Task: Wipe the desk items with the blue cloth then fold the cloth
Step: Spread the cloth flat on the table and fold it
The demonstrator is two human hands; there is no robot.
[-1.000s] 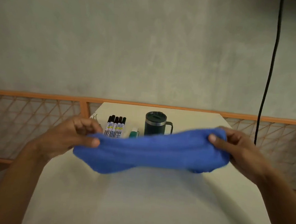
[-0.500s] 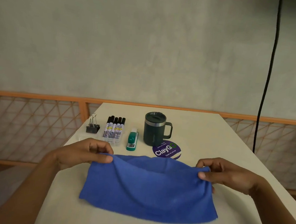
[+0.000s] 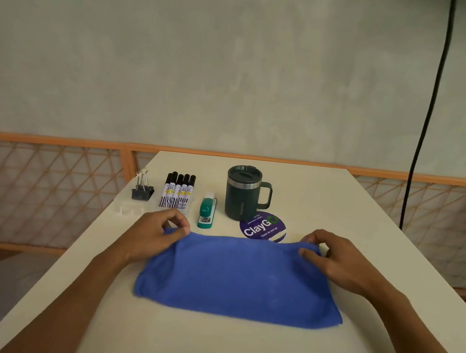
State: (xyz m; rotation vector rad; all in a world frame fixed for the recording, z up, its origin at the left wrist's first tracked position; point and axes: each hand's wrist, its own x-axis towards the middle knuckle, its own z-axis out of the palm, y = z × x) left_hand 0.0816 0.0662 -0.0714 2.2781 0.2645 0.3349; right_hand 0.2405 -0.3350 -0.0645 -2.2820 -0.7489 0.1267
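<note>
On the tabletop (image 3: 214,346), my left grip (image 3: 153,234) and right grip (image 3: 341,261) each pinch a far corner of the blue cloth (image 3: 241,279); it looks soft, limp, best held by corners.

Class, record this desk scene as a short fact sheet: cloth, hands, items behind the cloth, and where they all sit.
Cloth: blue cloth, lying flat as a wide rectangle
Hands: left hand pinches the cloth's far left corner; right hand pinches its far right corner
Items behind cloth, left to right: binder clip, five markers, green stapler, lidded dark green mug, round ClayGo sticker
Surface: white desk
</note>
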